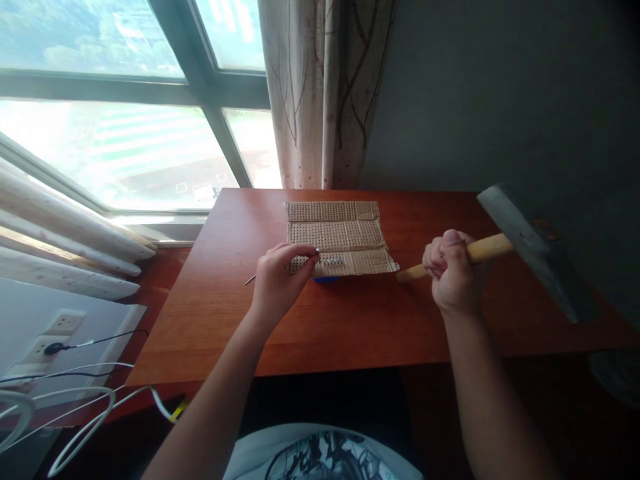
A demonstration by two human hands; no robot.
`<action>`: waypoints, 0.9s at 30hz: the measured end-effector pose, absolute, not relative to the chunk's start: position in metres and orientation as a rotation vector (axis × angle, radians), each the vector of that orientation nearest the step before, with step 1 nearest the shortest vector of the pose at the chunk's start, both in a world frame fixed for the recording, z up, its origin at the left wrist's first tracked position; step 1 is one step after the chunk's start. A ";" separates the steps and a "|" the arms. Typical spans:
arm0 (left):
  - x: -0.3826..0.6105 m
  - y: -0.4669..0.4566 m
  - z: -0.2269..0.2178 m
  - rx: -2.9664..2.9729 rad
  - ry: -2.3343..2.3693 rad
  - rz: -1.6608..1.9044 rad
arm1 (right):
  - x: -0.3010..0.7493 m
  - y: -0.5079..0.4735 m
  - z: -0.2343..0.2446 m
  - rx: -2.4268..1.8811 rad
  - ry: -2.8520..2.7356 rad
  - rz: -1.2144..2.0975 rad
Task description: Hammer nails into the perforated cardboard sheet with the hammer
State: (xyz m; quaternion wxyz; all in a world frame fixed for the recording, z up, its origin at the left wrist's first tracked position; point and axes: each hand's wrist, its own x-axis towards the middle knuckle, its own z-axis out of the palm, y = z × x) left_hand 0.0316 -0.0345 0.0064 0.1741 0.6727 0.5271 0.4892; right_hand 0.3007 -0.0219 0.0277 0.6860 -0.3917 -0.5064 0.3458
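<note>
Over the cardboard (367,232), my left hand (280,277) pinches a tiny piece (317,251), seemingly positioning it; my right hand (455,270), gripping the hammer (531,248), should wait.

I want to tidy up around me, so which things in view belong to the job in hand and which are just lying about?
Seemingly part of the job:
hammer, in the right hand
small shiny piece, at the left hand's fingertips
perforated cardboard
table beneath

Seemingly unrelated:
white cables, lower left
black plug
patterned curtain
</note>
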 end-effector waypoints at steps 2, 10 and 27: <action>0.033 -0.035 0.005 1.904 1.491 1.376 | 0.301 -0.021 0.028 -0.877 -1.134 0.769; 0.035 -0.034 0.004 1.908 1.513 1.359 | 0.300 -0.021 0.028 -0.901 -1.143 0.768; 0.036 -0.036 0.006 1.974 1.554 1.343 | 0.301 -0.022 0.029 -0.888 -1.142 0.741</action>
